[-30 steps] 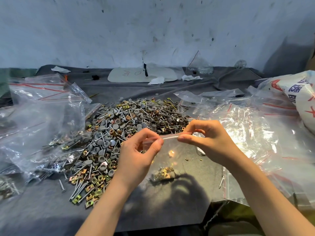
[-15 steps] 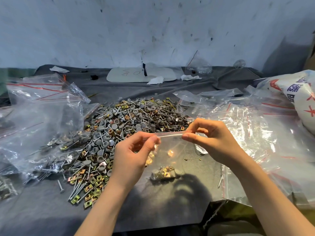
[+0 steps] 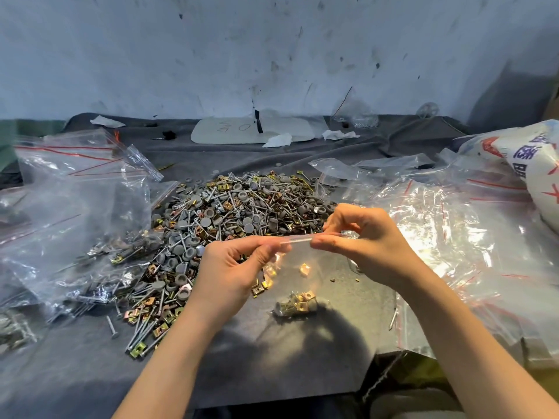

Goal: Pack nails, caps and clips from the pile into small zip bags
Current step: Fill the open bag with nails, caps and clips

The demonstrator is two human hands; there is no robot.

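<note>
Pinching a small zip bag [image 3: 295, 239] by its top strip, left hand [image 3: 230, 267] on one end, right hand [image 3: 372, 240] on the other, fingers curled round it. Hanging over the desk [image 3: 302, 364] just beside the pile [image 3: 230, 213], with some clips [image 3: 298, 303] in the bottom.

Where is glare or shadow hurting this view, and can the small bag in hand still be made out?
Head view: glare is strongest on the loose bags at right; the small zip bag pinched by left hand and right hand is nearly invisible apart from glints and its contents; the hands' shadow darkens the grey cloth below.
</note>
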